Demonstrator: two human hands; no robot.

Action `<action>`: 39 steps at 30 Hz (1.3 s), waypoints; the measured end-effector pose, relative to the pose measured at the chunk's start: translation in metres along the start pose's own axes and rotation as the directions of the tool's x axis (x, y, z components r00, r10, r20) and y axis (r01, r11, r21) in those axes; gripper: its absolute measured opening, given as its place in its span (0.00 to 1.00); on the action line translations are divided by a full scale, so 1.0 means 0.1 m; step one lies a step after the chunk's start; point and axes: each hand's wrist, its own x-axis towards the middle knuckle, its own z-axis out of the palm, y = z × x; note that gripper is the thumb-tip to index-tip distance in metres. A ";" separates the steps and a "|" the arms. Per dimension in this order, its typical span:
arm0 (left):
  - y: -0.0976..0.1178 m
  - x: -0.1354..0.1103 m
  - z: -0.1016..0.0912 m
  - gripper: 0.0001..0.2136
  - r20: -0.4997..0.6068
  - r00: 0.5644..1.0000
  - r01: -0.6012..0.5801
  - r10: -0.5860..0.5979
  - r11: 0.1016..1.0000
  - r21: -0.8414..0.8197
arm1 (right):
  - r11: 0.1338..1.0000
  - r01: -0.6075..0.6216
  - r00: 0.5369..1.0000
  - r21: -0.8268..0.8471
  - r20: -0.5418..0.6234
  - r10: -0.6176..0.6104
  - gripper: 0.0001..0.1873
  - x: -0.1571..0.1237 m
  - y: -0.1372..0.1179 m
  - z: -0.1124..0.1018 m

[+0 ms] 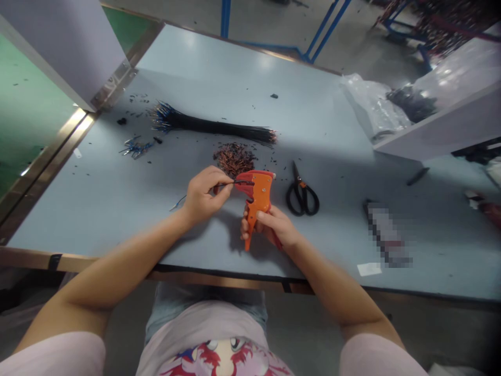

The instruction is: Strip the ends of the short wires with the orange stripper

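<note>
fingers of the right hand [274, 227] grip the handles of an orange wire stripper [259, 194], partly hiding them, just above the tabletop [117, 198] near its front edge. left hand [203, 196] pinches a thin black wire [230, 183] into the stripper's head. a pixelated item [387, 232] right of the scissors [302, 197] is unreadable.

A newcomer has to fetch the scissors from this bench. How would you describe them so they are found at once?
On the pale blue table, look just right of the right hand, which grips an orange wire stripper. The scissors lie flat there, blades pointing away from the person. Their black looped handles set them apart from the orange tool.
</note>
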 end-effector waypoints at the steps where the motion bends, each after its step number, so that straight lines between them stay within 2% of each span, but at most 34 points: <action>1: 0.00 0.00 0.00 0.02 0.001 1.000 -0.001 0.001 1.000 0.002 | 1.000 -0.002 1.000 0.003 -0.003 0.002 0.19 0.00 0.00 0.00; 14: 0.06 0.03 -0.03 0.04 0.018 1.000 0.005 -0.006 0.999 0.038 | 0.999 -0.028 0.999 -0.041 -0.028 0.027 0.17 -0.05 -0.03 0.07; 33: 0.13 -0.01 -0.07 0.04 0.035 0.997 -0.069 0.065 0.987 0.147 | 0.995 -0.031 0.999 -0.092 0.006 0.032 0.18 -0.09 -0.09 0.16; 39: 0.10 -0.03 -0.05 0.04 0.053 0.996 -0.073 0.065 0.984 0.161 | 0.998 -0.043 0.999 -0.035 -0.016 0.042 0.19 -0.08 -0.05 0.19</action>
